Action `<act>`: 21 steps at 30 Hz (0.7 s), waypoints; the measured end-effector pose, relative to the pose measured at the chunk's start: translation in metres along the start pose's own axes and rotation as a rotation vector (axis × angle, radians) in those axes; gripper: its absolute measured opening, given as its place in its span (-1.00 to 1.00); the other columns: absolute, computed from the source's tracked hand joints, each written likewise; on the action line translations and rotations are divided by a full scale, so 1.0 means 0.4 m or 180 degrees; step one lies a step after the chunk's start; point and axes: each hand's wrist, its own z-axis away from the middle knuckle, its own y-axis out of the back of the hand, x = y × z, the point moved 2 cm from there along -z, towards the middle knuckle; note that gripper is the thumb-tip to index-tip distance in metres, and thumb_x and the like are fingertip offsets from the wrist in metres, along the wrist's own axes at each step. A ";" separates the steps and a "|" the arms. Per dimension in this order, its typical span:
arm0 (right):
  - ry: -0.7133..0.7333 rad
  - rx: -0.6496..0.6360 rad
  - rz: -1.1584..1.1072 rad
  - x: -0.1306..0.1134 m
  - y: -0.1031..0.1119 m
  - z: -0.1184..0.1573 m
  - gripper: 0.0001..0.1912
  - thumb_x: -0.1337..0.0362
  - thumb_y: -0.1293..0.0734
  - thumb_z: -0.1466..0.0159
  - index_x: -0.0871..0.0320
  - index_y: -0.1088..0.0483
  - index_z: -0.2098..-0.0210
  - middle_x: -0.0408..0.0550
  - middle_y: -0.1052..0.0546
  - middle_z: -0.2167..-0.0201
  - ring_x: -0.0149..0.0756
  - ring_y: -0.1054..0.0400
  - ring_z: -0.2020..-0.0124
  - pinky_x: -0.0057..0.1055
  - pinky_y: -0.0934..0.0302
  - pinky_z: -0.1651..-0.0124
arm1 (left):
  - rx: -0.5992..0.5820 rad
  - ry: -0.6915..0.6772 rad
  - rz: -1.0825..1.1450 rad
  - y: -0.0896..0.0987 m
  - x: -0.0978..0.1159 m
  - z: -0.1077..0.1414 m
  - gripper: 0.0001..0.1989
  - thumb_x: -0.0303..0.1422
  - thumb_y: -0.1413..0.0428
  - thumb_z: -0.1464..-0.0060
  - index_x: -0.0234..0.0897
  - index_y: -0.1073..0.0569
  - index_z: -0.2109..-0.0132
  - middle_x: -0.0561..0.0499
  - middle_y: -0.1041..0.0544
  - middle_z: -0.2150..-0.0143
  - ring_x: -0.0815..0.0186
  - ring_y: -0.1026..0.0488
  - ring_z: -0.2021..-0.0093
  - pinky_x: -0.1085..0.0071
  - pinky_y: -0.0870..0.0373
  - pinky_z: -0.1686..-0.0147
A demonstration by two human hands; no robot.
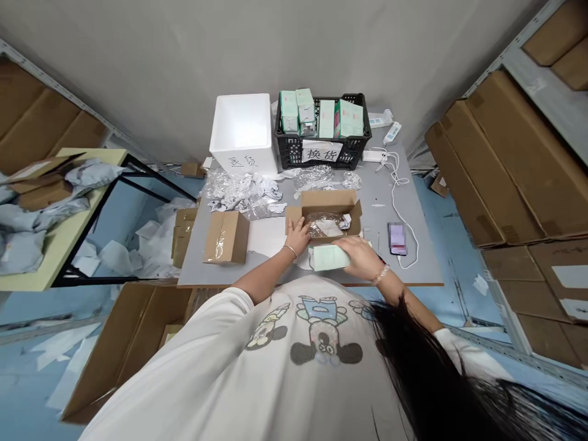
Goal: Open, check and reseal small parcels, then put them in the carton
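My right hand (361,256) grips a pale green box (329,258) on my side of an open carton (328,198).
My left hand (297,236) lies unclenched, fingers spread at the carton's left flap. Crumpled plastic (229,187) and paper scraps (277,208) clutter the table (420,269) beyond, before a white foam box (241,160) and a black basket (288,150) of similar boxes; a taped box (237,237) stands left, a phone (397,239) lies right. Clear wrap (316,229) hides the carton's floor, my hair (404,361) covers part of my right arm, and the phone's screen is blurred.
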 end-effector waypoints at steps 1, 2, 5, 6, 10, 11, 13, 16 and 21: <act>-0.0024 -0.0174 0.0114 -0.003 -0.029 0.000 -0.33 0.40 -0.39 0.02 0.13 -0.32 -0.11 0.09 -0.46 -0.04 -0.02 -0.29 -0.06 -0.15 -0.07 -0.11 | 0.0029 0.0051 -0.0021 0.006 -0.005 -0.010 -0.76 -0.36 -0.06 -0.18 -0.14 -0.59 0.08 -0.10 -0.26 -0.33 -0.13 0.11 -0.42 -0.41 0.45 -0.24; -0.0076 -0.0359 0.0234 0.000 -0.063 -0.001 -0.34 0.41 -0.40 0.02 0.14 -0.33 -0.10 0.10 -0.47 -0.02 -0.01 -0.30 -0.04 -0.16 -0.07 -0.09 | 0.0044 0.0112 -0.0040 0.011 -0.010 -0.019 -0.77 -0.33 -0.09 -0.17 -0.15 -0.59 0.08 -0.12 -0.27 -0.33 -0.14 0.10 -0.41 -0.42 0.45 -0.23; -0.0325 -0.0839 0.0545 0.031 -0.175 -0.015 -0.35 0.44 -0.41 0.02 0.17 -0.34 -0.09 0.15 -0.48 0.02 0.00 -0.31 -0.03 -0.18 -0.06 -0.08 | 0.0016 0.0200 -0.0088 0.024 -0.009 -0.032 -0.72 -0.29 -0.15 -0.11 -0.19 -0.56 0.03 -0.17 -0.29 -0.31 -0.15 0.09 -0.41 -0.40 0.48 -0.23; -0.0403 -0.0963 0.0597 0.046 -0.213 -0.020 -0.35 0.45 -0.42 0.01 0.18 -0.33 -0.10 0.16 -0.48 0.01 0.00 -0.30 -0.05 -0.19 -0.05 -0.08 | 0.0002 0.0167 -0.0098 0.026 -0.004 -0.031 -0.69 -0.30 -0.16 -0.10 -0.21 -0.55 0.00 -0.18 -0.29 -0.31 -0.15 0.08 -0.41 -0.40 0.50 -0.24; -0.0757 -0.1180 0.0571 0.101 -0.345 -0.033 -0.32 0.46 -0.42 -0.02 0.24 -0.28 -0.15 0.21 -0.45 -0.04 -0.01 -0.29 -0.09 -0.21 -0.04 -0.12 | 0.0087 0.0037 -0.0041 0.028 0.025 -0.008 -0.59 -0.37 -0.10 -0.13 -0.26 -0.45 -0.13 -0.22 -0.22 -0.35 -0.11 0.09 -0.42 -0.37 0.49 -0.25; -0.0808 -0.1167 0.0521 0.111 -0.368 -0.032 -0.30 0.46 -0.42 -0.02 0.25 -0.26 -0.17 0.22 -0.44 -0.07 -0.01 -0.28 -0.11 -0.20 -0.04 -0.13 | 0.0136 0.0028 -0.0007 0.028 0.032 0.000 -0.56 -0.38 -0.08 -0.14 -0.26 -0.41 -0.17 -0.22 -0.19 -0.37 -0.09 0.09 -0.42 -0.36 0.48 -0.26; -0.0845 -0.1074 0.0400 0.130 -0.399 -0.022 -0.23 0.42 -0.44 -0.03 0.25 -0.20 -0.23 0.24 -0.39 -0.13 -0.01 -0.23 -0.17 -0.17 0.00 -0.19 | 0.0252 -0.0063 0.0060 0.031 0.047 0.021 -0.52 -0.41 -0.03 -0.16 -0.26 -0.34 -0.24 -0.22 -0.15 -0.38 -0.07 0.09 -0.42 -0.36 0.44 -0.26; -0.0888 -0.0846 0.0232 0.170 -0.409 0.012 -0.01 0.29 -0.53 0.02 0.19 -0.06 -0.32 0.26 -0.25 -0.26 0.05 -0.08 -0.29 -0.04 0.17 -0.31 | 0.0430 -0.0413 0.0149 0.040 0.067 0.062 -0.52 -0.43 0.03 -0.21 -0.26 -0.29 -0.27 -0.21 -0.16 -0.38 -0.03 0.05 -0.42 -0.33 0.39 -0.28; -0.1252 -0.0589 -0.0113 0.266 -0.374 0.094 0.02 0.34 -0.52 0.07 0.22 -0.05 -0.31 0.30 -0.25 -0.25 0.07 -0.10 -0.29 -0.01 0.12 -0.31 | 0.0583 -0.1009 0.0394 0.044 0.075 0.151 -0.58 -0.46 0.05 -0.23 -0.24 -0.35 -0.21 -0.18 -0.34 -0.27 0.07 -0.17 -0.33 -0.12 0.08 -0.32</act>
